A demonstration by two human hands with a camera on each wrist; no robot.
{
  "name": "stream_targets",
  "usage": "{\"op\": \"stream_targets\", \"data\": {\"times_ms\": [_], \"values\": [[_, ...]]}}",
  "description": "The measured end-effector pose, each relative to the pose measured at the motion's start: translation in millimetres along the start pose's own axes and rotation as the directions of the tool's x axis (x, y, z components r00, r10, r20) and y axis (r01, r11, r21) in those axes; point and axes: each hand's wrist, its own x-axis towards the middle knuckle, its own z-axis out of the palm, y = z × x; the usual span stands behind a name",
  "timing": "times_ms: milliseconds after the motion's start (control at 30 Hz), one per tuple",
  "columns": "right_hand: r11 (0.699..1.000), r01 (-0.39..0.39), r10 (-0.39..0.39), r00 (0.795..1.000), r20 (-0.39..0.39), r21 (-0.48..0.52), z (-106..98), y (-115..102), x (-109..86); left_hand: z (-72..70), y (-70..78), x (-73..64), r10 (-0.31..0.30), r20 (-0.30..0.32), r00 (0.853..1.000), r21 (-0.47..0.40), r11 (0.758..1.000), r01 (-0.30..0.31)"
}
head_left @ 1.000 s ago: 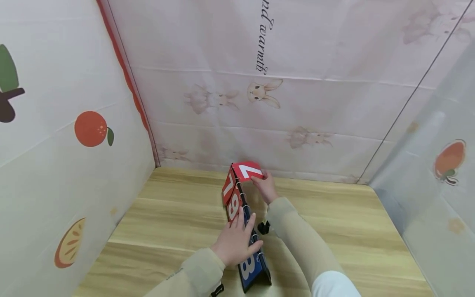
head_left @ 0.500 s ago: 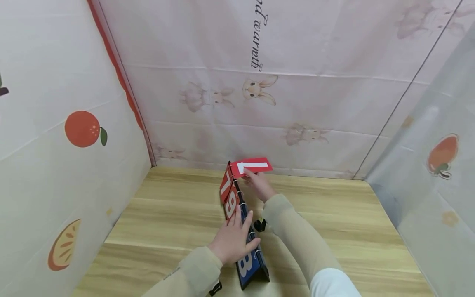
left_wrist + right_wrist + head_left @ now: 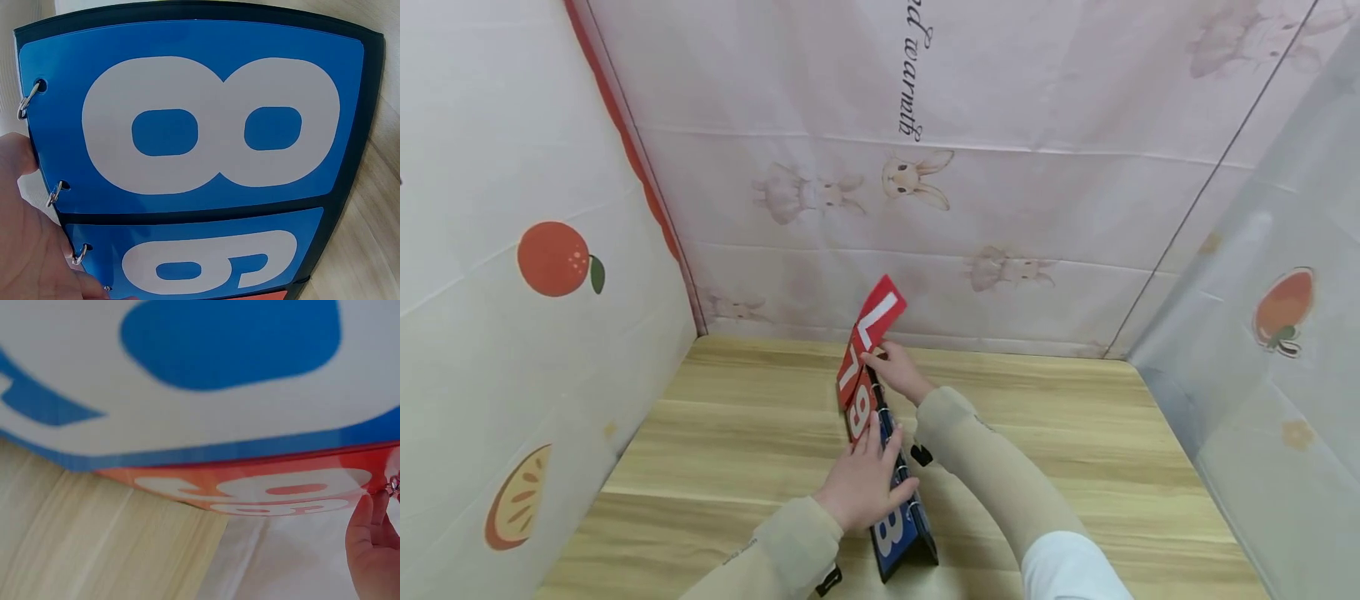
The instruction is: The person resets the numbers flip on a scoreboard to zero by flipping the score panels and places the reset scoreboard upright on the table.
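Note:
A tent-shaped flip scoreboard (image 3: pixel 897 533) with blue and red number cards on rings stands on the table. My left hand (image 3: pixel 861 487) rests on its middle with fingers spread, thumb across the ringed top edge. In the left wrist view, a blue 8 card (image 3: pixel 219 90) and a smaller blue card (image 3: pixel 212 262) lie flat beside that hand (image 3: pixel 31 231). At the far end, a red card with a white 7 (image 3: pixel 891 310) stands raised and tilted above another red 7 card (image 3: pixel 844 385). My right hand (image 3: pixel 904 375) has its fingertips at the base of the raised card, by the rings.
The wooden table (image 3: pixel 1037 433) extends on both sides of the scoreboard. A printed cloth wall (image 3: pixel 820 275) rises close behind its far end. More printed walls stand left (image 3: pixel 475 350) and right (image 3: pixel 1240 400).
The raised red card has swung from the right side of the rings up and over toward the left. My right hand has moved slightly left with it; my left hand stays on the board.

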Motion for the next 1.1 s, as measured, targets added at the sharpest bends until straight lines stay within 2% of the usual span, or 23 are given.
{"op": "stream_targets", "data": {"times_ms": [200,367,467,600,733,767,833,967,1000,1033,1067,1100], "values": [[0.989,0.077,-0.070,0.996,0.060,-0.125,6.1,-0.3,4.6,0.6,-2.8,-2.4,0.001,-0.004,1.000,-0.018,1.000,-0.001],[0.954,0.124,-0.089,0.986,0.140,-0.272,12.0,-4.9,6.6,-0.2,-6.0,-6.1,-0.007,-0.023,1.000,-0.018,1.000,0.007],[0.910,0.161,-0.103,0.980,0.169,-0.382,11.8,-7.1,7.1,0.0,-6.4,-5.7,-0.001,-0.031,1.000,-0.012,1.000,0.000],[0.829,0.191,-0.093,0.974,0.206,-0.526,8.6,-8.0,8.3,-0.4,-4.5,-3.6,-0.005,-0.020,1.000,-0.015,1.000,0.004],[0.752,0.217,-0.078,0.967,0.242,-0.622,5.9,-10.0,8.2,-0.9,-2.4,-2.0,-0.013,-0.003,1.000,-0.017,1.000,0.013],[0.728,0.226,-0.082,0.966,0.245,-0.647,5.6,-10.7,7.8,-0.9,-2.1,-1.5,-0.013,-0.001,1.000,-0.018,1.000,0.013],[0.654,0.265,-0.117,0.961,0.251,-0.709,5.5,-11.3,7.7,-1.2,-1.3,-0.9,-0.009,-0.002,1.000,-0.023,1.000,0.009],[0.436,0.359,-0.186,0.933,0.308,-0.825,6.2,-13.0,7.9,-2.7,0.6,-0.6,0.003,-0.006,1.000,-0.034,0.999,-0.003],[0.389,0.377,-0.191,0.926,0.326,-0.841,6.2,-13.5,8.1,-3.0,1.0,-0.6,0.006,-0.008,1.000,-0.036,0.999,-0.006],[0.357,0.388,-0.184,0.921,0.343,-0.850,6.2,-14.1,8.1,-3.2,1.6,-0.5,0.007,-0.009,1.000,-0.039,0.999,-0.007],[0.339,0.394,-0.172,0.919,0.356,-0.854,6.1,-14.6,8.1,-3.2,2.1,-0.3,0.008,-0.009,1.000,-0.040,0.999,-0.009],[0.337,0.395,-0.154,0.919,0.364,-0.855,5.9,-15.1,8.2,-3.2,2.4,0.0,0.009,-0.010,1.000,-0.041,0.999,-0.009]]}}
